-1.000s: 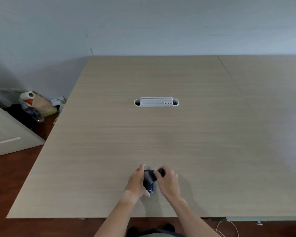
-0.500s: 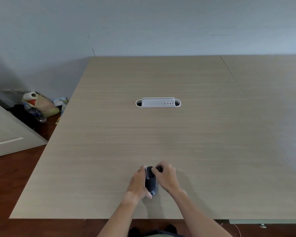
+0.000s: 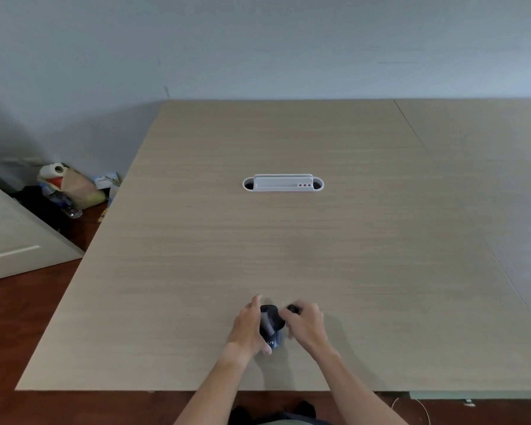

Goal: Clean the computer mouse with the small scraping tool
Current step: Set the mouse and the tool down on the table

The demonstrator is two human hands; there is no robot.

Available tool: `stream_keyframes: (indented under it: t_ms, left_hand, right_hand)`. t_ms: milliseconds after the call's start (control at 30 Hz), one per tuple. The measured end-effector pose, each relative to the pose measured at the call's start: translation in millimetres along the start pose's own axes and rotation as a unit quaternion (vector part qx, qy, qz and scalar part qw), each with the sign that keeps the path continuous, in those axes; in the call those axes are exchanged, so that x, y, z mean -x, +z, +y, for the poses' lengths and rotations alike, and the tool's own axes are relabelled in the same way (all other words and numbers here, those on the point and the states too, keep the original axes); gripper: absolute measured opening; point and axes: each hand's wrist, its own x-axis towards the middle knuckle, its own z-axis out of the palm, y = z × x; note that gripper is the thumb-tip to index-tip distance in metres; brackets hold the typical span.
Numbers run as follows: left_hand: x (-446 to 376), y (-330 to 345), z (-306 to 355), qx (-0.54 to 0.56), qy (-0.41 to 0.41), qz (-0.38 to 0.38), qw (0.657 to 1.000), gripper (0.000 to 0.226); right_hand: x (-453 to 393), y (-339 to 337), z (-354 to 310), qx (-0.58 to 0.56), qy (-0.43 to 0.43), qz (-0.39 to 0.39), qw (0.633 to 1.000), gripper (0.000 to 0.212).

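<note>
A dark computer mouse (image 3: 271,326) stands on the wooden table (image 3: 288,240) near its front edge. My left hand (image 3: 248,329) grips it from the left side, thumb at its near end. My right hand (image 3: 306,323) is closed around a small dark scraping tool (image 3: 293,309), whose end shows above my fingers beside the mouse's upper right. The tool's tip is hidden by my fingers, so contact with the mouse is unclear.
A white cable-port insert (image 3: 283,183) is set into the table's middle. A seam (image 3: 460,204) separates a second tabletop on the right. Bags, a paper roll and a bottle (image 3: 65,188) lie on the floor at the left, by a white cabinet (image 3: 16,240).
My right hand has shifted slightly right, off the top of the mouse, showing more of the mouse's back. My left hand keeps its grip.
</note>
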Motion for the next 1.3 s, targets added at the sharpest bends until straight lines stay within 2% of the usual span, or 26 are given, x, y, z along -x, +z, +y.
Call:
stream_keyframes:
  t_ms: [33,67,200,367,433,633,767,867,1000,1300]
  left_hand:
    - [0,0,0,-0.002,0.001,0.002,1.0,0.123]
    - [0,0,0,-0.005,0.001,0.003,1.0,0.123]
    - [1,0,2,-0.005,0.001,0.003,1.0,0.121]
    - [2,1,0,-0.005,-0.002,0.003,1.0,0.12]
    - [1,1,0,-0.006,-0.003,0.004,1.0,0.119]
    - [2,2,0,-0.01,0.003,0.005,1.0,0.117]
    - [2,2,1,-0.011,0.004,0.005,1.0,0.116]
    - [3,4,1,-0.013,0.005,0.008,1.0,0.115]
    - [4,5,1,-0.016,0.008,0.009,1.0,0.114]
    - [6,7,0,-0.011,0.025,0.007,1.0,0.105]
  right_hand:
    - [2,0,3,0.021,-0.004,-0.024,0.999,0.03]
    - [4,0,5,0.033,-0.008,-0.016,0.999,0.03]
    - [13,-7,8,-0.019,-0.024,0.145,0.989,0.014]
    - [15,-20,20,-0.012,-0.057,0.182,0.982,0.007]
    - [14,-24,30,-0.006,-0.063,0.197,0.978,0.011]
    - [18,-29,55,0.066,-0.062,0.158,0.983,0.033]
    - [26,-26,62,0.119,-0.081,0.124,0.982,0.027]
    - [33,-21,65,0.127,-0.067,0.111,0.983,0.032]
    - [34,-18,67,0.142,-0.035,0.104,0.984,0.019]
    - [36,-12,70,0.237,-0.029,0.101,0.966,0.024]
